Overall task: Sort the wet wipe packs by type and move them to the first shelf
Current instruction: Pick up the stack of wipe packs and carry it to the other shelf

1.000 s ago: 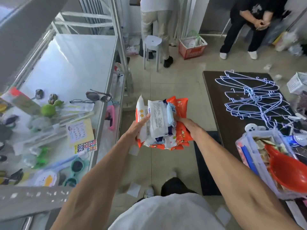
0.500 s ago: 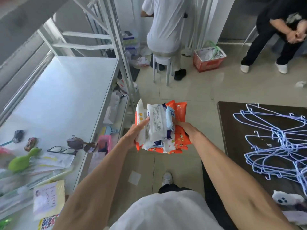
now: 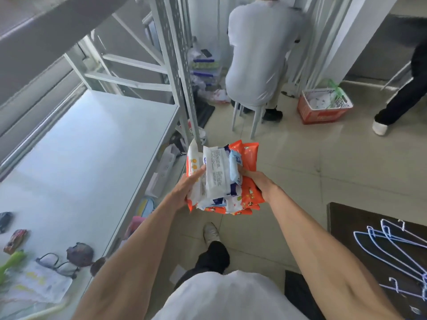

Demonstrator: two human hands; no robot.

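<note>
The white shelf [image 3: 87, 158] takes up the whole left side, a broad flat board in a grey metal frame, most of its top bare and catching the window light. To the right a dark table [image 3: 351, 227] carries a tangle of pale blue wire hangers [image 3: 392, 245]. Further back a person in a light shirt [image 3: 261, 54] sits on a white stool [image 3: 247, 116] with their back turned, and just beside that stool a red basket [image 3: 323, 107] stands on the tiled floor.

Out in front of the one doing the work, over the floor between shelf and table, is the bundle of wet wipe packs [image 3: 221, 179]: orange packs on the right and underneath, white and pale blue ones stacked on edge at the left. The bundle is held up clear of both surfaces, near the shelf's front corner. The left hand [image 3: 187, 188] presses against the white side with the thumb laid across a pack; the right hand [image 3: 256, 179] wraps the orange side, fingers curled tight round it. Both are clamped on the same stack.

On the near end of the shelf lie a pair of dark sunglasses [image 3: 80, 255], black-rimmed glasses [image 3: 55, 264] just beside them, and a small red toy car [image 3: 16, 239]
</note>
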